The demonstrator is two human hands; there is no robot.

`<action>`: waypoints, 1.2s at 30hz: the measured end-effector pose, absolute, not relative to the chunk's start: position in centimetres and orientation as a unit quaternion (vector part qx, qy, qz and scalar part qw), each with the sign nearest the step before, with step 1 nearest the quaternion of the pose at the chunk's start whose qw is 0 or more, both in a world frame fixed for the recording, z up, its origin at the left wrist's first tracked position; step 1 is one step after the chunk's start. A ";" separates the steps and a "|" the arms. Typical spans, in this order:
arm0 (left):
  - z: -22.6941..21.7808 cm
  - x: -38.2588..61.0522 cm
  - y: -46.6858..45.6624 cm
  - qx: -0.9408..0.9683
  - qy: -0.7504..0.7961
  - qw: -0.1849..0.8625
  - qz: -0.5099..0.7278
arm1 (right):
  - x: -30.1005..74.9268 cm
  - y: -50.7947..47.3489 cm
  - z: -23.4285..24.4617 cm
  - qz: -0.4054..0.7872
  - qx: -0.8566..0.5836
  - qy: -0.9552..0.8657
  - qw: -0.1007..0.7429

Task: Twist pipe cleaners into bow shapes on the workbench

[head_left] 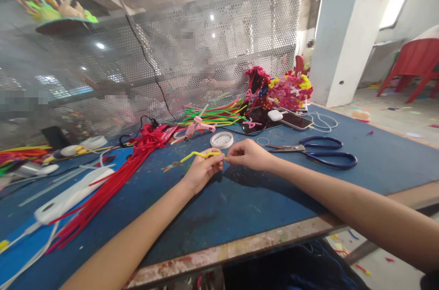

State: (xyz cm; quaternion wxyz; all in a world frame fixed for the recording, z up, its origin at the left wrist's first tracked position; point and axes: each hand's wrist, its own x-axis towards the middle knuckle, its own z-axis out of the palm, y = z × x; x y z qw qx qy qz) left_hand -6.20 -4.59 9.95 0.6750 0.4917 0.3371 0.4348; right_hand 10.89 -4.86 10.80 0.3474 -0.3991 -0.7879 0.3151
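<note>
A bent yellow pipe cleaner (199,155) is held just above the blue table top (240,198). My left hand (202,172) is closed around its middle, fingers curled. Pinching its right end, my right hand (248,155) has thumb and fingers pressed together. The two hands almost touch at the centre of the table. A roll of white tape (221,140) lies just behind them.
Blue-handled scissors (318,151) lie to the right. A bundle of red pipe cleaners (113,185) runs along the left, green and yellow ones (214,116) at the back beside a pink glue gun (195,126), a phone (297,120) and finished flowers (284,88). A perforated metal screen (206,52) stands behind.
</note>
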 end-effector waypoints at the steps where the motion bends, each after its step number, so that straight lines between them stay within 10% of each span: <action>1: 10.0 -6.2 -4.6 0.486 0.335 0.677 0.440 | 10.9 -4.9 10.9 0.313 -0.400 -0.788 0.349; 17: 10.3 -6.8 -3.6 0.408 0.333 0.673 0.519 | 11.3 -4.3 10.9 0.297 -0.439 -0.765 0.365; 29: 10.0 -7.9 -1.7 0.446 0.344 0.599 0.569 | 12.4 -5.1 13.8 0.738 -0.200 -0.413 0.495; 36: 10.3 -6.3 -4.3 0.600 0.342 0.502 0.520 | 10.2 -5.8 12.3 0.595 -0.305 -0.572 0.475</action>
